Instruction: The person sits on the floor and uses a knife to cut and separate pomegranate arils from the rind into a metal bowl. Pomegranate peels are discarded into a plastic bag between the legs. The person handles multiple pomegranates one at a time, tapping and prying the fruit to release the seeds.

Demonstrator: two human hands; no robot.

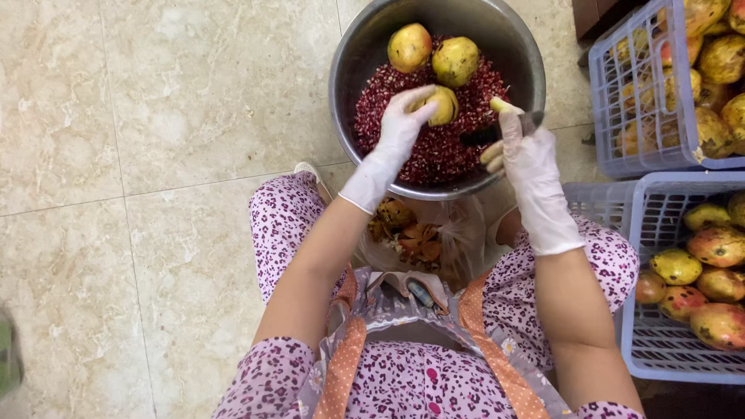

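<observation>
From the head camera, looking straight down: one round steel bowl (353, 70) sits on the pale tiled floor (155, 155), and it holds a deep layer of red pomegranate seeds (442, 151) with three yellowish pomegranates on top, two whole ones at the far side (410, 46) (455, 60) and a third pomegranate (444, 107) in the middle. The left hand (396, 136), in a white glove, has its fingers (415, 105) curled over that middle fruit, holding it just above the seeds. The right hand (528, 159), also gloved, has its fingers closed around the dark handle of a knife (497, 132), whose blade points toward the bowl's right rim, and a small piece of yellow rind (500, 104) rests against the fingertips. Two pale blue plastic baskets stand to the right: the far basket (601, 93) is heaped with pomegranates (too crowded to count), and the near basket (660, 357) shows about eight yellow-red ones along its right side. Just below the bowl, between the person's knees, a clear plastic bag (458, 240) holds brown and orange peel scraps (411, 233).
</observation>
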